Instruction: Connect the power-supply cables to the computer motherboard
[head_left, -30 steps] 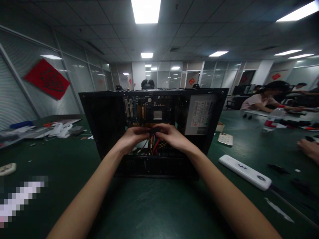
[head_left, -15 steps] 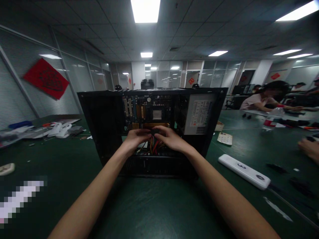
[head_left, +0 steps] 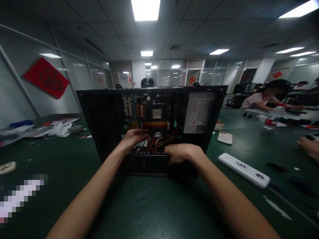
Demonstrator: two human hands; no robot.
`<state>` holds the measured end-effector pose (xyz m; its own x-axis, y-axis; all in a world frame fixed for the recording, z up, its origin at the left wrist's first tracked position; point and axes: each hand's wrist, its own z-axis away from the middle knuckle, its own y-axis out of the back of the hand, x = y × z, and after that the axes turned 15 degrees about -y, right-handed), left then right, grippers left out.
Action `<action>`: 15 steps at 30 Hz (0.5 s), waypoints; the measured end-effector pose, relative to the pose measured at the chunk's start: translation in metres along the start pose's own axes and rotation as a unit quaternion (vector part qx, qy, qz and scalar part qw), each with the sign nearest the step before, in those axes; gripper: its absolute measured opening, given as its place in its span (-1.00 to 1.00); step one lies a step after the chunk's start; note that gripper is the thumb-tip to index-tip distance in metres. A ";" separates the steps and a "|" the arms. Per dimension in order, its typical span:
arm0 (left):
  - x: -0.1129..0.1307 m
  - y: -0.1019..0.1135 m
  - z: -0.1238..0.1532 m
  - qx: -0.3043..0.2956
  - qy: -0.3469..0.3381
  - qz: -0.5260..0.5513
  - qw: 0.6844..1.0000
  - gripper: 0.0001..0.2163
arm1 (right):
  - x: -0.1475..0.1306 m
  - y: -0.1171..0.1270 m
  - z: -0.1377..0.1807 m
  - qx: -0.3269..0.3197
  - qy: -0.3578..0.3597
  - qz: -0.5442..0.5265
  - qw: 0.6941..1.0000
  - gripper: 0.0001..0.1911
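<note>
An open black computer case [head_left: 143, 163] stands in front of me, its motherboard [head_left: 147, 108] and power supply [head_left: 198, 113] facing me. A bundle of red, yellow and black power cables [head_left: 159, 141] hangs in the lower opening. My left hand [head_left: 132, 138] reaches in at the left of the bundle, its fingers closed against the cables; the fingertips are partly hidden. Lower down on the right, my right hand [head_left: 181, 152] is closed over the case's lower rail, with the thumb outside and the other fingertips out of sight behind it.
A white power strip [head_left: 244, 171] and a patterned phone case [head_left: 225, 137] lie to the right, near a plastic bottle [head_left: 272, 118]. Papers and plastic scraps [head_left: 61, 129] cover the left of the green table [head_left: 149, 205]. Another person's hand [head_left: 309, 146] rests at the far right.
My right hand has moved down and right, from beside my left hand at the cables to the lower rail. More of the cables now shows. My left hand has barely moved.
</note>
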<state>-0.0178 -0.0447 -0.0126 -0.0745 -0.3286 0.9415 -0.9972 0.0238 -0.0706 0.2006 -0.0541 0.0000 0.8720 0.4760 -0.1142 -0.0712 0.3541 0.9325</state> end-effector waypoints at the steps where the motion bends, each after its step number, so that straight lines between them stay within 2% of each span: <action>1: 0.000 0.000 0.001 -0.016 0.008 -0.009 1.000 -0.73 | -0.003 0.001 0.002 0.010 -0.012 0.004 1.000 -0.69; 4: 0.000 0.001 0.004 -0.108 0.032 -0.080 0.990 -0.70 | -0.012 0.003 0.008 0.022 -0.062 0.023 0.998 -0.58; 7: -0.001 0.005 0.005 -0.206 0.023 -0.166 0.964 -0.66 | -0.018 0.007 0.013 -0.003 -0.123 0.066 0.990 -0.51; 10: -0.004 0.009 0.003 -0.239 0.002 -0.195 0.951 -0.61 | -0.018 0.008 0.015 -0.022 -0.142 0.092 0.985 -0.53; 15: -0.007 0.010 0.001 -0.247 -0.010 -0.203 0.947 -0.59 | -0.014 0.006 0.013 -0.001 -0.140 0.091 0.986 -0.56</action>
<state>-0.0275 -0.0429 -0.0202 0.3100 -0.4239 0.8510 -0.8229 0.3287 0.4634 0.1946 -0.0692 0.0113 0.9441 0.2908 0.1555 -0.2407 0.2854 0.9277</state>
